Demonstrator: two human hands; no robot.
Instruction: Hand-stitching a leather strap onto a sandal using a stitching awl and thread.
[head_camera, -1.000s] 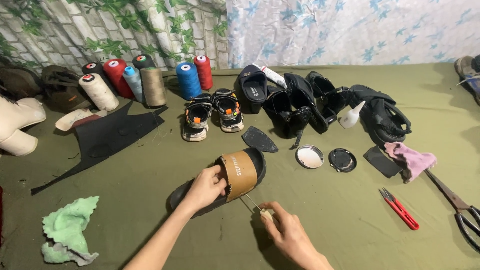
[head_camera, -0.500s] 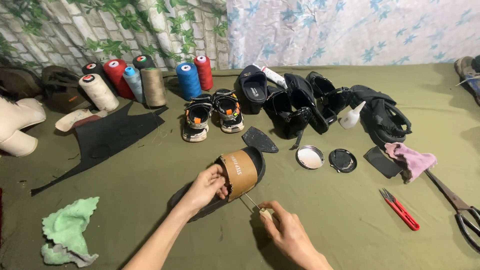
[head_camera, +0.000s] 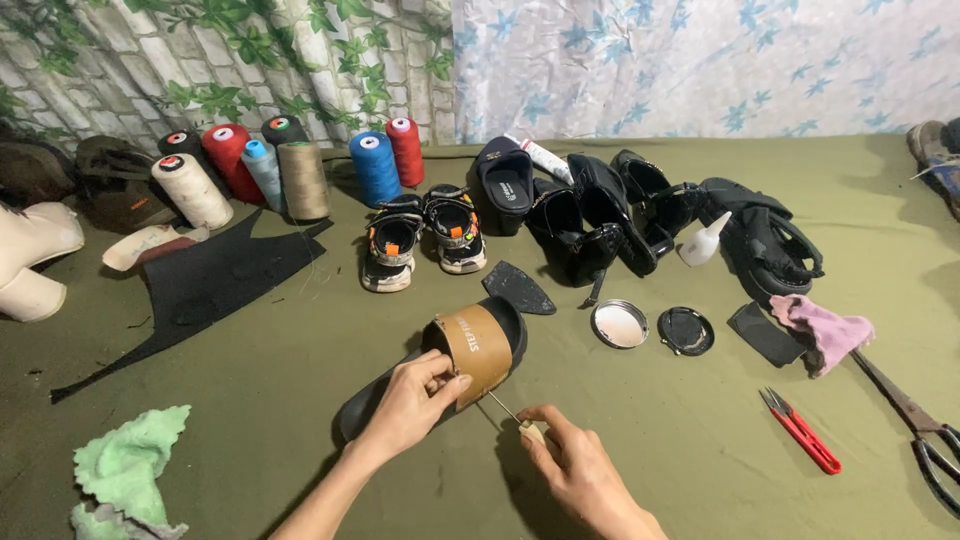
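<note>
Left hand (head_camera: 415, 400): we pinch the lower edge of the tan strap (head_camera: 477, 348) with thumb and fingers clamped on it, which steadies the slide sandal (head_camera: 440, 375) so the strap does not shift under the tool.
Right hand (head_camera: 575, 465): fingers closed together on the pale handle of a thin awl (head_camera: 505, 410); its metal tip points up and left to the strap edge, just beside our left thumb.
Sandal position: it lies sole down on the green cloth floor (head_camera: 650, 440), in front of us, toe end away, near the middle of the view.
Thread cones (head_camera: 300, 165): we count seven, stood upright in a cluster at the back wall, well apart from the work.
Small sandals (head_camera: 425, 235): one pair, two pieces, side by side behind the slide.
Dark shoes (head_camera: 620, 215): a heap at the back; overlapping, so we cannot give a sure count.
Round tin (head_camera: 620, 325): one open tin and one dark lid (head_camera: 686, 330) just beside it, within reach of the right hand.
Glue bottle (head_camera: 703, 240): one, white, leaning on the shoes.
Cutters: one red thread snip (head_camera: 800, 430) and one large pair of scissors (head_camera: 915, 430), both to the right.
Cloths: one green rag (head_camera: 130, 470) at the left, one pink rag (head_camera: 822, 330) at the right.
Black sheet (head_camera: 210, 285): one cut piece lying flat at the left.
</note>
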